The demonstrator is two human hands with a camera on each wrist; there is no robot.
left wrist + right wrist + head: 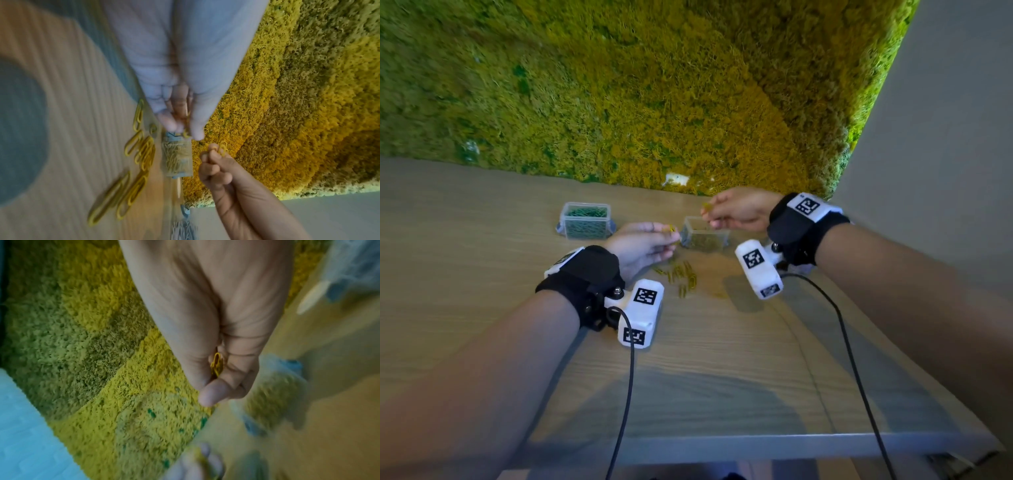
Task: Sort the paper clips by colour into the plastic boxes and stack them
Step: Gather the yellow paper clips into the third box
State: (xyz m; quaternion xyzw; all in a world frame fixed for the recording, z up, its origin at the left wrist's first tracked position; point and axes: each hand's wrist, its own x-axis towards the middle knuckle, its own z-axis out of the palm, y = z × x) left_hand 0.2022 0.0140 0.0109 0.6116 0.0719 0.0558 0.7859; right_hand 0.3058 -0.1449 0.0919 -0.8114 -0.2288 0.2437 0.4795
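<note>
- The clear plastic box of green paper clips (586, 221) stands upright on my table (482, 240), lid off, well filled, to the left.
- The clear plastic box of yellow paper clips (704, 236) stands open to its right, apart from it, partly filled.
- Loose yellow wire paper clips (681, 275) lie scattered flat just in front of that box.
- My left hand (642, 245) pinches a few yellow clips (671, 229) beside its rim.
- My right hand (743, 209) pinches more yellow clips (706, 206) just above it.
</note>
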